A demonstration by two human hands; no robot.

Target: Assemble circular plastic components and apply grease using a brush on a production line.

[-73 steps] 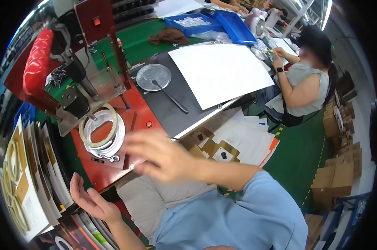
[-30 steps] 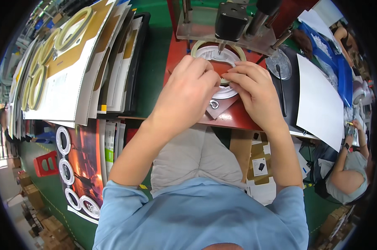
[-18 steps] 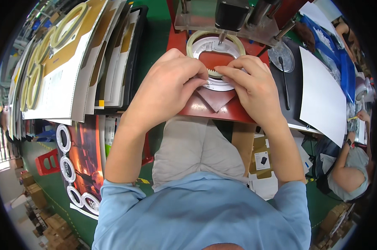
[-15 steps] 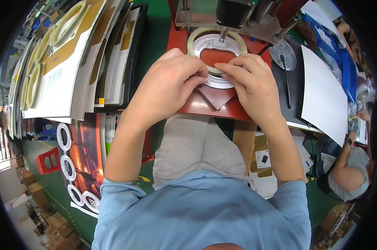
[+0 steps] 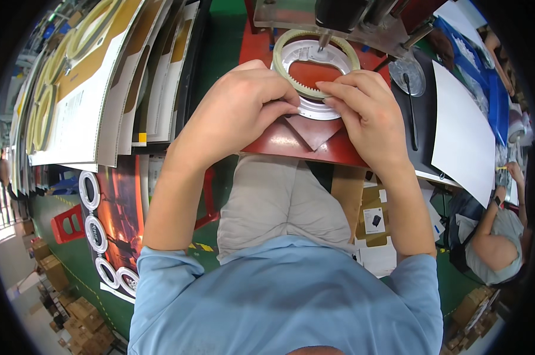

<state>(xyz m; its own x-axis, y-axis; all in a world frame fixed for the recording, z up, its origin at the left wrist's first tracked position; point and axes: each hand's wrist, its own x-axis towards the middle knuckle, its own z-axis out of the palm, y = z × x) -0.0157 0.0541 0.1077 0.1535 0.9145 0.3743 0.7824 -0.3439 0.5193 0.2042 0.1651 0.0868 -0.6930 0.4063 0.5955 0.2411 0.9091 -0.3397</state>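
Observation:
A cream ring with inner teeth (image 5: pixel 277 62) lies tilted over a white flat ring (image 5: pixel 319 111) on the red machine base. The white ring shows inside it and again below its near edge. My left hand (image 5: pixel 250 109) pinches the white ring's near left edge between thumb and fingers. At the near right, my right hand (image 5: pixel 371 112) has its index fingertip on the toothed ring's edge and its thumb just below. My palm hides part of the right side. Under the rings, a brownish flat piece (image 5: pixel 313 131) pokes out toward me. A metal machine tip (image 5: pixel 324 41) hangs over the rings.
Cardboard sheets holding cream rings (image 5: pixel 78 94) stand at the left. To the right are a clear dish (image 5: pixel 408 77), a black thin-handled tool (image 5: pixel 412 118) and a white sheet (image 5: pixel 466 130). White rings (image 5: pixel 96 234) lie on a printed board lower left. Another person (image 5: pixel 495 242) sits far right.
Both hands stay at the near edge of the rings. The rings and machine base sit slightly higher and further right in the view, and the right hand has shifted slightly right.

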